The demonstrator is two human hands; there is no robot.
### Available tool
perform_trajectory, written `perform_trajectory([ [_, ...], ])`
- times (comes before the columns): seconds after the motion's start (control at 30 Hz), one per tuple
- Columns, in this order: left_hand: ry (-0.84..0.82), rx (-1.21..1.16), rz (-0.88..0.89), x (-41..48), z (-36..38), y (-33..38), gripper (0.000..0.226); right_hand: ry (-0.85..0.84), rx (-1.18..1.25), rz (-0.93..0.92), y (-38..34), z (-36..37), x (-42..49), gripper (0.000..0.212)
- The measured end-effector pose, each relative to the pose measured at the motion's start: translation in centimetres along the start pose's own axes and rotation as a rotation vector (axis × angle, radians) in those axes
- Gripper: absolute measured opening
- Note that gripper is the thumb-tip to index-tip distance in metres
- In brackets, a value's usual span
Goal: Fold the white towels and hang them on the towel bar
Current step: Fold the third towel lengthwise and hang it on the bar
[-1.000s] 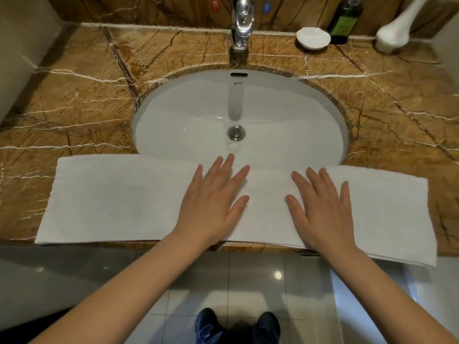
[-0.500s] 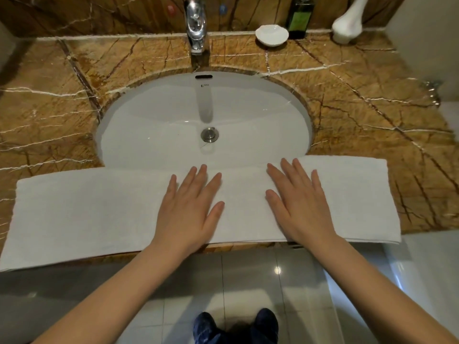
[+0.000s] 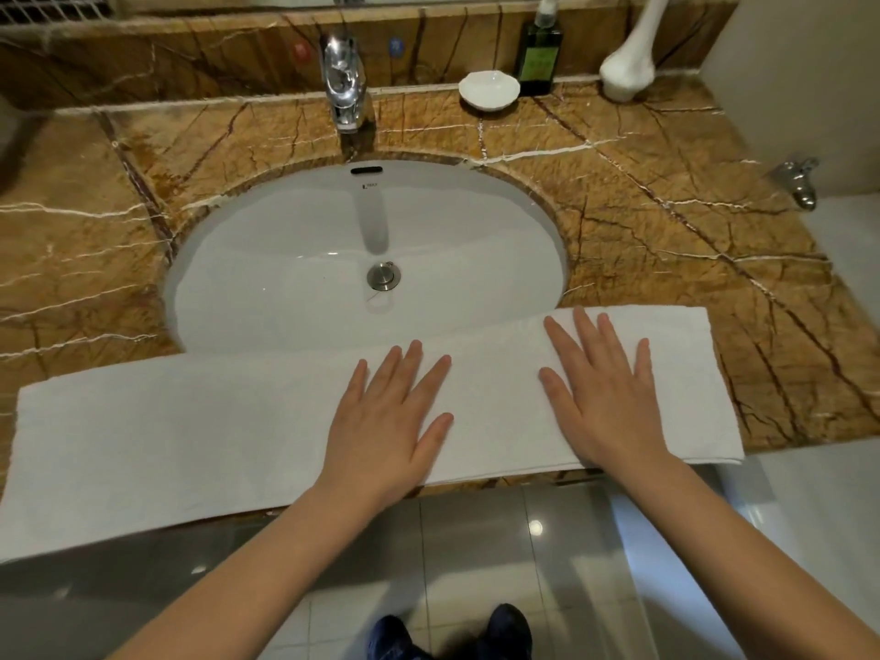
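Observation:
A white towel (image 3: 190, 435), folded into a long strip, lies across the front of the brown marble counter (image 3: 690, 240) and overlaps the near rim of the sink (image 3: 285, 259). My left hand (image 3: 385, 421) rests flat on the strip near its middle, fingers spread. Flat on the right part of the towel lies my right hand (image 3: 605, 402), a short way from the towel's right end. Neither hand grips the cloth. No towel bar is in view.
A chrome faucet (image 3: 345, 83) stands behind the sink. A white soap dish (image 3: 488, 90), a dark green bottle (image 3: 540, 54) and a white stand (image 3: 624, 71) sit at the back right. A chrome fitting (image 3: 797, 181) is on the right wall. My shoes (image 3: 452, 633) show on the tiled floor.
My right hand has slid to the right along the towel, and my hands are now further apart. The camera view has shifted.

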State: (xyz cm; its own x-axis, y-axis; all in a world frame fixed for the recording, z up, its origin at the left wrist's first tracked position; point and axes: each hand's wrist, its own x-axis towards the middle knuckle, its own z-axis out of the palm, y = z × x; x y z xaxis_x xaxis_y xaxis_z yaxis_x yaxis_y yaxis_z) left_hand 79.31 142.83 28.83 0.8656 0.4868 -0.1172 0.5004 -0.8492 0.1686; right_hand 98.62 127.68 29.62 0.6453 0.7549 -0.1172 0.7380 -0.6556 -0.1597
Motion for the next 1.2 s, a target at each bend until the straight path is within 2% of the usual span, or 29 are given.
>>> perform_trajectory([
  [0.1, 0.006, -0.005, 0.023, -0.5, -0.3, -0.3, 0.061, 0.005, -0.029, -0.032, -0.5, 0.1, -0.2, 0.062],
  [0.2, 0.012, 0.004, -0.031, -1.0, -0.1, -0.5, 0.061, -0.005, -0.019, -0.086, -0.8, 0.6, -0.7, 0.063],
  [0.5, -0.023, -0.007, -0.072, -1.1, -0.2, -0.4, 0.061, -0.005, -0.037, -0.084, -0.9, 0.6, -0.7, 0.065],
  [0.63, -0.091, -0.073, -0.012, -0.8, -1.5, -1.1, 0.058, -0.054, -0.025, -0.048, -1.7, 0.1, -1.0, 0.061],
  [0.83, -0.073, -0.132, 0.049, 1.7, -6.7, -5.2, 0.049, -0.096, 0.051, 0.007, -4.0, -1.8, -0.4, 0.054],
  [0.93, -0.192, -0.128, 0.071, 3.1, -8.1, -7.0, 0.045, -0.031, 0.136, 0.06, -5.3, -2.8, -0.4, 0.045],
  [1.03, -0.35, -0.105, 0.07, 5.2, -8.6, -8.5, 0.045, 0.077, 0.323, 0.234, -6.9, -3.3, -1.5, 0.035],
  [1.2, -0.557, -0.124, 0.11, 9.6, -8.6, -10.4, 0.042, 0.11, 0.345, 0.463, -7.7, -3.2, -1.4, 0.028],
])
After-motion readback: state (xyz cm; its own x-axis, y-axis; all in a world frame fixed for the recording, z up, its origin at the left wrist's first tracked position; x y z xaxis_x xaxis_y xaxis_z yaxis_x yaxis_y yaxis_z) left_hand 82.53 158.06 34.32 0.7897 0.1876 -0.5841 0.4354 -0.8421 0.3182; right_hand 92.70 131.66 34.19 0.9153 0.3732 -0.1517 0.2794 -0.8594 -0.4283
